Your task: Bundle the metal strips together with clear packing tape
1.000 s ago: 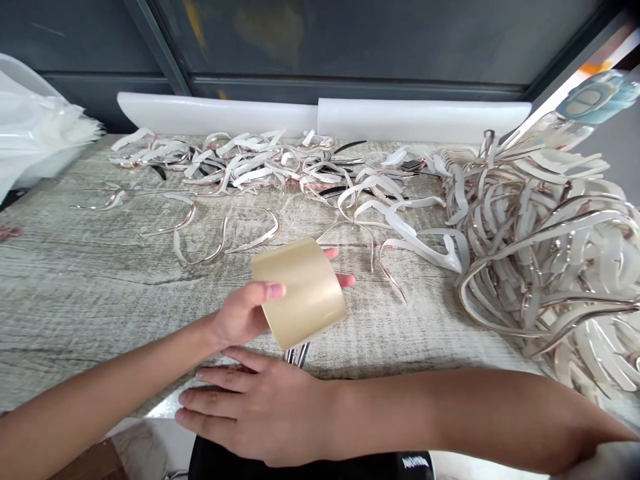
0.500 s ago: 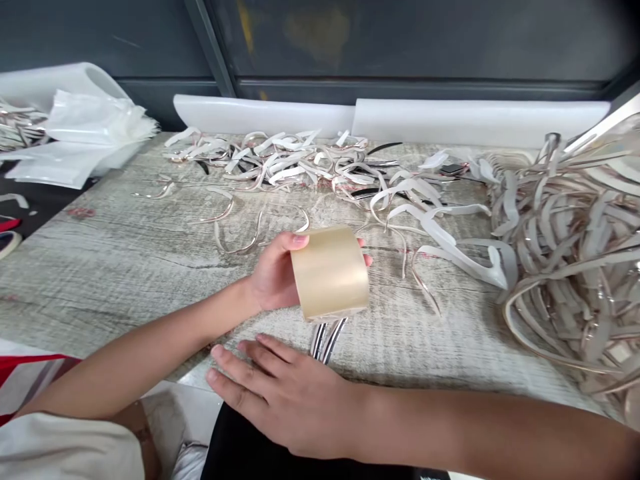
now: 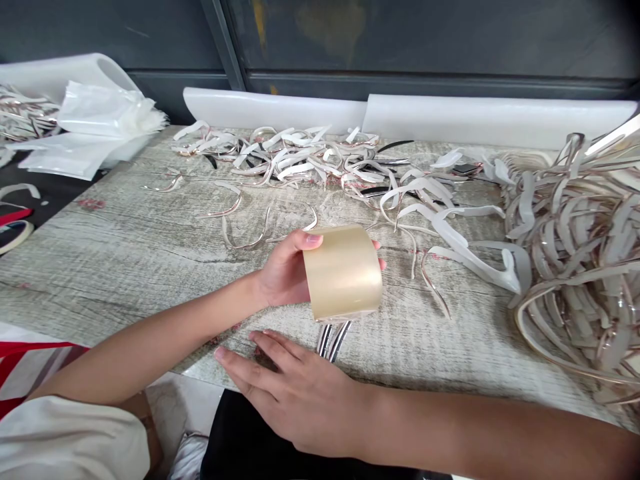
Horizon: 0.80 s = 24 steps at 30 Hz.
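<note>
My left hand (image 3: 286, 270) is wrapped round a wide roll of clear, yellowish packing tape (image 3: 345, 273), its thumb on the upper left edge and fingertips showing past the right side. The roll is held over the near part of the wood-grain table (image 3: 170, 267). Below it, at the table's front edge, my right hand (image 3: 305, 393) lies palm down with its fingers stretched out and nothing visible in them. Dark and silvery narrow strips (image 3: 333, 341) stick out between the roll and my right hand; their other ends are hidden.
Loose white and metallic-edged strips (image 3: 300, 157) lie scattered along the back. A large tangled heap of strips (image 3: 580, 267) fills the right side. White sheets (image 3: 480, 120) lean against the dark wall panel (image 3: 425, 40). Plastic bags (image 3: 100, 120) and a thin tape roll (image 3: 17, 237) are at left.
The view has shifted slightly, so most things appear a little further right. My left hand keeps its grip on the packing tape; the fingers of my right hand have moved slightly.
</note>
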Available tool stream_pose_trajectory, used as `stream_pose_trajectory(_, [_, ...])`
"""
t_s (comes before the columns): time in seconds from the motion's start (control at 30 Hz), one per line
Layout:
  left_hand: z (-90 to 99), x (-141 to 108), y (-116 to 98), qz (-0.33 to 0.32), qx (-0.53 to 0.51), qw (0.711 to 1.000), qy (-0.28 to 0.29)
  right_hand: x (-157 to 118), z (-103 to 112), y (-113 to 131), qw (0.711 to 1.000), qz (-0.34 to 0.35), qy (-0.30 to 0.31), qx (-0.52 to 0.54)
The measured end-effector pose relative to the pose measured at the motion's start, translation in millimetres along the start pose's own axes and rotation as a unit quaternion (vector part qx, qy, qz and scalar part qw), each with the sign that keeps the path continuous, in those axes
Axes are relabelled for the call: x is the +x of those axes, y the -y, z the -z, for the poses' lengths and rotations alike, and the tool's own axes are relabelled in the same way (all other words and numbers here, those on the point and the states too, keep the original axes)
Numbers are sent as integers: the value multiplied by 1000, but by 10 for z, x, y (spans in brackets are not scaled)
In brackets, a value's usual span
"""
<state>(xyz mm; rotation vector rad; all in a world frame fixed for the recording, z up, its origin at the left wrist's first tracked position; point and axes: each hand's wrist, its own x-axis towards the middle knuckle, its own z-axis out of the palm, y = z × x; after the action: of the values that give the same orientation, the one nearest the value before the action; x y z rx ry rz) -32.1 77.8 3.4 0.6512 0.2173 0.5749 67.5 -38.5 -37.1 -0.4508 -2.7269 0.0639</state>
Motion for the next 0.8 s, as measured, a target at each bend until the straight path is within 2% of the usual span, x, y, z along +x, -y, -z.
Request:
stream_pose_trajectory(0.23, [1, -8, 22, -18, 30, 999, -17, 34, 63, -19, 998, -14, 28, 51])
stream_pose_trajectory(0.37, [2, -9, 30, -18, 29, 999, -9, 36, 59, -26, 999, -6, 15, 35])
stream_pose_trajectory(0.53, [11, -11, 17, -21, 39, 999, -16, 19, 48, -39, 999, 20, 34, 17])
stream_pose_trajectory(0.67, [-55, -26, 11, -3, 58, 998, -27, 13, 57, -60, 999, 26, 37, 11])
stream_pose_trajectory(0.8, [-159, -90, 69, -46, 97, 994, -26, 10, 44, -73, 999, 33, 29, 8])
